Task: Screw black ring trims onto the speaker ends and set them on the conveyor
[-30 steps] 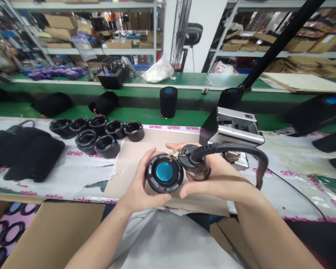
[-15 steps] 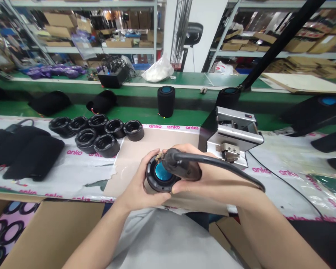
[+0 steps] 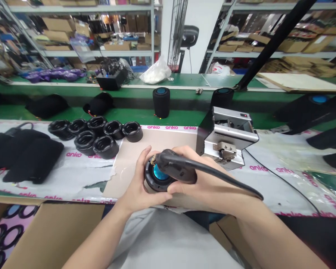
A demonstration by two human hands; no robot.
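My left hand [image 3: 137, 179] grips a round black speaker unit [image 3: 157, 175] with a shiny blue centre by its edge. My right hand [image 3: 193, 183] wraps around a dark corded handheld tool [image 3: 176, 166], whose exact kind I cannot tell. The tool's nose rests against the speaker's upper rim, near a small tuft of tan fibres. It hides the unit's right part. Its black cable [image 3: 226, 180] runs over my right forearm. Both hands are close together, above a cardboard sheet [image 3: 134, 168].
Several black ring housings [image 3: 100, 136] stand left of my hands, beside black fabric sleeves [image 3: 30, 157]. A silver metal machine [image 3: 226, 136] stands to the right. Black cylindrical speakers [image 3: 161, 102] stand on the green bench behind. An open carton [image 3: 53, 239] lies below the table's front edge.
My right hand has swung the tool from beside the speaker to over it, covering more of the blue centre. The left hand still holds the speaker in about the same place.
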